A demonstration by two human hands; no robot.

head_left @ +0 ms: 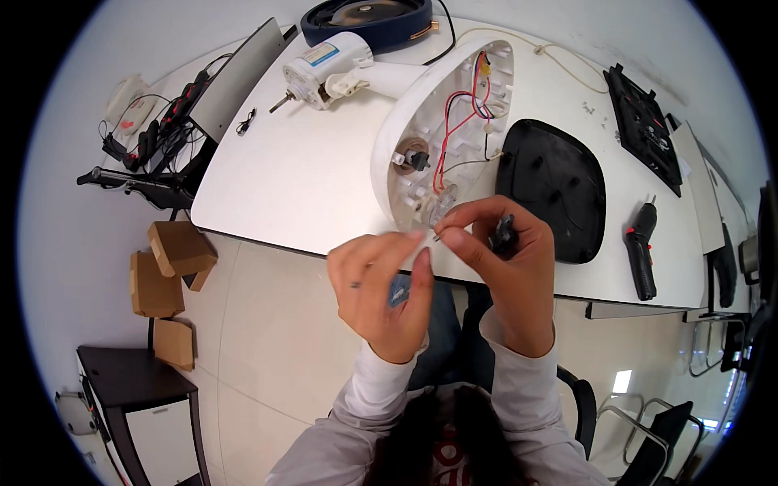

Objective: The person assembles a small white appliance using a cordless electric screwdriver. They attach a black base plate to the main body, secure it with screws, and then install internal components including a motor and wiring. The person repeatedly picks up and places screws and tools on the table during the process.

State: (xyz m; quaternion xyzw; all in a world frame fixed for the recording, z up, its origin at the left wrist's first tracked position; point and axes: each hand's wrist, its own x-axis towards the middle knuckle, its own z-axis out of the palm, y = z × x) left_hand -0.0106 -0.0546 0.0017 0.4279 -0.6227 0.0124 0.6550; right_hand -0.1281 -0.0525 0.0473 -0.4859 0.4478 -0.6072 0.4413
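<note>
A white plastic fan base shell (405,113) lies upside down on the white table (292,178), with red and black wires (454,121) inside. My left hand (381,292) pinches something small at its fingertips, next to the shell's near rim; what it is cannot be made out. My right hand (506,259) holds a small black part (502,235) in the palm and pinches a tiny screw-like piece (438,236) between thumb and forefinger. The two sets of fingertips almost touch.
A black oval cover plate (551,186) lies right of the shell. A black-and-red electric screwdriver (640,251) rests at the table's right. A white fan motor (320,69) and a dark round base (365,20) sit at the back. Cardboard boxes (170,275) stand on the floor at left.
</note>
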